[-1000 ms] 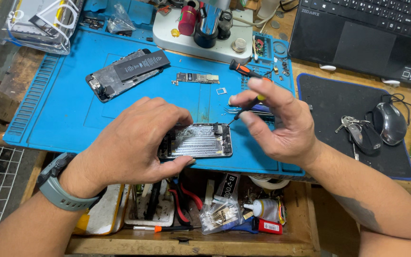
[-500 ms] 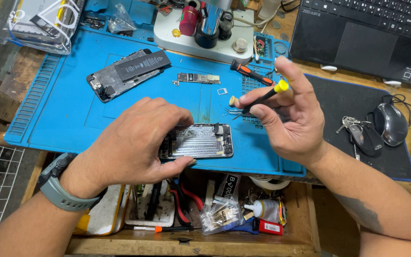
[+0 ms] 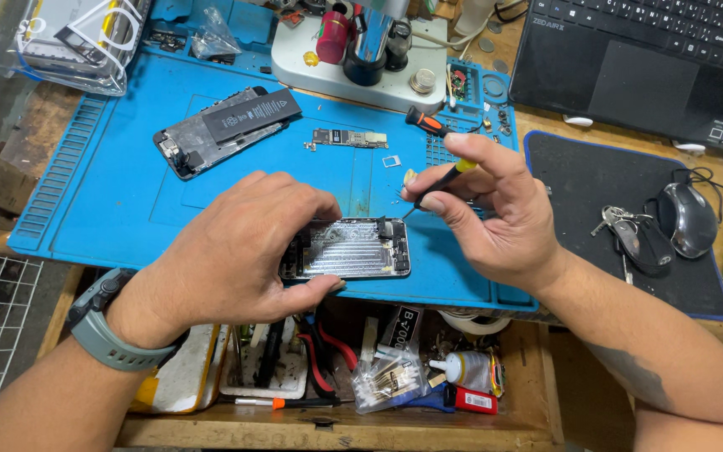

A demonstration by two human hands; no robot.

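Head view. The left hand (image 3: 236,251) lies over the opened phone (image 3: 353,249) at the near edge of the blue mat (image 3: 110,192). Its fingers are curled over the far side and its thumb presses the near edge, so the phone is pinned flat to the mat with its metal inner plate facing up. That grip leaves the right half of the phone uncovered for tool access.

The right hand (image 3: 487,213) holds a small screwdriver (image 3: 437,186), black with a yellow cap. The fingers are pinched around the shaft and the index finger rests on the cap, a hold suited to turning fine screws. The tip points down at the phone's upper right corner; whether it touches cannot be told.

Well apart on the far side of the mat lies a second phone body with a black battery (image 3: 228,125). A bare circuit board (image 3: 349,138) sits between it and the mat's parts compartments. A second screwdriver (image 3: 424,123) with an orange band lies just beside those compartments, within reach of the right hand.

A laptop (image 3: 646,59) stands at the far right of the surface. A mouse (image 3: 686,219) and keys (image 3: 625,234) rest on a black pad (image 3: 579,184), clear of the work area. An open drawer (image 3: 336,377) under the surface holds pliers, glue and swabs.
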